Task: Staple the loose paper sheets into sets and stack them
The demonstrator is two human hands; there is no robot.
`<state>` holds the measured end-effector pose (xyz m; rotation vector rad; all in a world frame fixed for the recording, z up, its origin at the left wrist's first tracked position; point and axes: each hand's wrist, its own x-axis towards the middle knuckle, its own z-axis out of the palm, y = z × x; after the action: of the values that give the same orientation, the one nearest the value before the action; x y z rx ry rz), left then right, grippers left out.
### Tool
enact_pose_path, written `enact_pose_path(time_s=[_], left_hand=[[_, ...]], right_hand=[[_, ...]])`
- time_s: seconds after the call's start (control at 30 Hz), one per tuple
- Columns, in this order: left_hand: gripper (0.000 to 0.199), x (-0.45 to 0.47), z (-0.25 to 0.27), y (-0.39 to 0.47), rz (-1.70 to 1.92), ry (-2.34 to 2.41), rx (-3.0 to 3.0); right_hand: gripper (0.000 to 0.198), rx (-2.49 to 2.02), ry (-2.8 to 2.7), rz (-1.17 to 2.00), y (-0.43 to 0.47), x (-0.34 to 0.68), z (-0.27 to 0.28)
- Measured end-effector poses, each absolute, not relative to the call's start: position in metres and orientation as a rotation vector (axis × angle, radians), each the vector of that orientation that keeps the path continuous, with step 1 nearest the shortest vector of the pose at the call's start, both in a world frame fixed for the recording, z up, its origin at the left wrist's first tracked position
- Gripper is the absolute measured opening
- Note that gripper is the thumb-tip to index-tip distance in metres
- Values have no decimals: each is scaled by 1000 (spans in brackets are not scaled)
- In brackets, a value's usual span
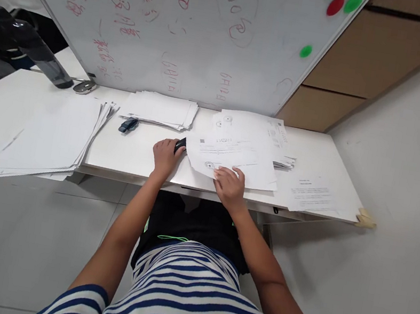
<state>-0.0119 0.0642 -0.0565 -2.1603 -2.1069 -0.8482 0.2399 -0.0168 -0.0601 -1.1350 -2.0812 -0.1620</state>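
My left hand (166,156) is closed around a small black stapler (180,145), whose front end meets the left corner of a printed sheet (231,152). That sheet carries a round stamp and a square code, and its lower edge lies near the table's front. My right hand (230,186) rests palm down on the sheet's lower edge, fingers apart on the paper. Behind it lies a stack of printed papers (254,124), partly covered by the sheet. A dark blue object (129,125), perhaps a clip or a second stapler, sits to the left of my left hand.
A paper stack (52,129) overhangs the white table's (132,157) front edge at left. Another stack (163,109) lies against the whiteboard (142,31). A computer mouse (84,87) and a dark bottle (45,55) stand back left. A single printed page (314,195) is at right.
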Motion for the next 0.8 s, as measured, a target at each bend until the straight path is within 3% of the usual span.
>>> enact_pose_path(time_s=[0.8], left_hand=[[37,-16,-57,66,-933,-2144,-2259]], right_hand=[[16,-1402,-1906,-50,-7,242,-90]])
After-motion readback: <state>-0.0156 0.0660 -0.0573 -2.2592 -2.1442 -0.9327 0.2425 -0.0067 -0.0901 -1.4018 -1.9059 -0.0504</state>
